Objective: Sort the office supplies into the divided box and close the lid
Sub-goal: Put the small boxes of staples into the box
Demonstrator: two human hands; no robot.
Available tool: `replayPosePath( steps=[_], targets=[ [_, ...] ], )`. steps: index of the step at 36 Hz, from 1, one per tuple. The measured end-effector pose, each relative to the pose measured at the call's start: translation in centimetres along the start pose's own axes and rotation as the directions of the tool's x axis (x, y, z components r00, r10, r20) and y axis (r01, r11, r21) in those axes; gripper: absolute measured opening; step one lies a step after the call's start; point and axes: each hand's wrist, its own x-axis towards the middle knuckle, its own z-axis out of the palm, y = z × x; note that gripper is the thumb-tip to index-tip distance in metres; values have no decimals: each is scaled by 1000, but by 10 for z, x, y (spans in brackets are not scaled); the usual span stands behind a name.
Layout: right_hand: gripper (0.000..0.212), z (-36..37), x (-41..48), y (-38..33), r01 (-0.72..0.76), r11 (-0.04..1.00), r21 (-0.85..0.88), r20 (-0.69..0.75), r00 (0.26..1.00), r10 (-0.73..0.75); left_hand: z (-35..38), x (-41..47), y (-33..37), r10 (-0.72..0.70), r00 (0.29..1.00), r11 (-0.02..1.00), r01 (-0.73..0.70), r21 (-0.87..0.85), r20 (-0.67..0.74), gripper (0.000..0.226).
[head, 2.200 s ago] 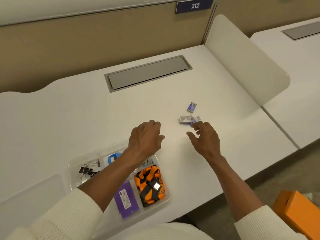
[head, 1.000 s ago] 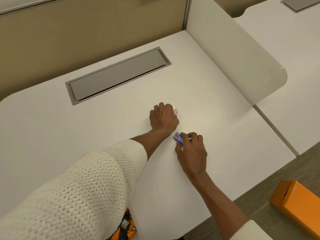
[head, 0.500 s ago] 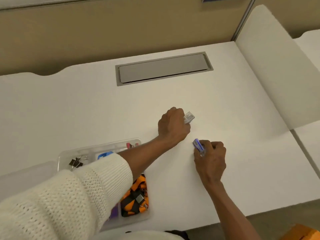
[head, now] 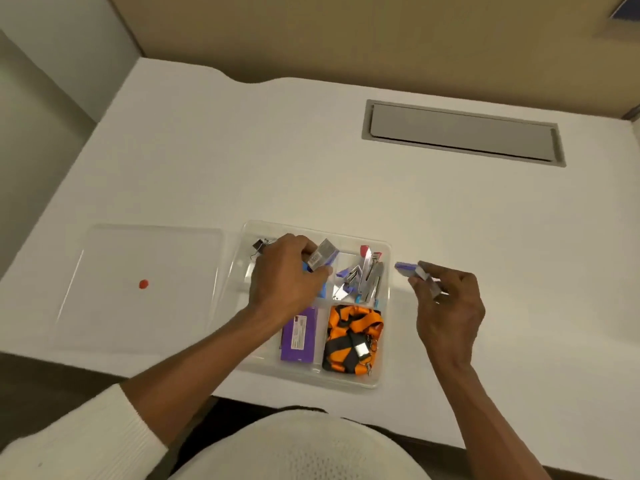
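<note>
A clear divided box (head: 385,341) sits at the desk's near edge. My left hand (head: 284,277) hovers over its back compartments, shut on a small grey and purple staple box (head: 322,258). My right hand (head: 448,306) is just right of the divided box, shut on a second small purple staple box (head: 414,273). Inside the divided box lie black binder clips (head: 260,244), staplers and staple removers (head: 363,282), a purple card pack (head: 299,334) and an orange and black lanyard (head: 353,337). A blue item under my left hand is mostly hidden.
The clear lid (head: 145,282) with a red dot lies flat on the white desk (head: 311,168), left of the divided box. A grey cable hatch (head: 464,133) is set into the desk at the back right. A tan partition runs along the back.
Both hands picked up a small staple box each from the desk's middle and carried them back to the divided box. The view swung left and down.
</note>
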Motion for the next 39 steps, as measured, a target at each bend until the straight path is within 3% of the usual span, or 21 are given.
replayPosePath(
  steps=[2, 5, 10, 15, 22, 26, 29, 33, 36, 39],
  targets=[
    [21, 14, -10, -16, -10, 997, 79, 62, 998, 5, -18, -11, -23, -59, 998, 998, 59, 4, -31, 28],
    [21, 38, -27, -38, -12, 998, 62, 156, 988, 3, -38, -28, -54, -158, 987, 986, 159, 49, -26, 33],
    [22, 78, -60, -72, -16, 997, 82, 314, 949, -11, -56, -53, -94, -231, 972, 942, 211, 260, 51, 38],
    [21, 106, -86, -90, 53, 998, -26, 458, 888, -35, -53, -62, -105, -176, 974, 883, 93, 461, 140, 36],
    [18, 117, -96, -92, 181, 977, -116, 477, 873, -105, -35, -56, -103, -129, 956, 758, -76, 647, 262, 47],
    [22, 115, -94, -92, 170, 971, -168, 482, 873, -69, -29, -54, -109, -102, 956, 748, -108, 655, 275, 45],
    [27, 114, -91, -95, 188, 957, -220, 529, 848, -45, -35, -54, -112, -75, 953, 785, -124, 606, 292, 50],
    [30, 116, -84, -101, 268, 925, -270, 611, 790, -51, -53, -62, -117, -1, 975, 858, -114, 501, 223, 40],
    [27, 120, -78, -107, 381, 892, -245, 690, 714, -116, -65, -65, -130, 45, 991, 910, -93, 404, 127, 31],
    [24, 128, -73, -112, 553, 811, -193, 794, 573, -202, -69, -65, -141, -12, 999, 915, -3, 402, 35, 32]
  ],
)
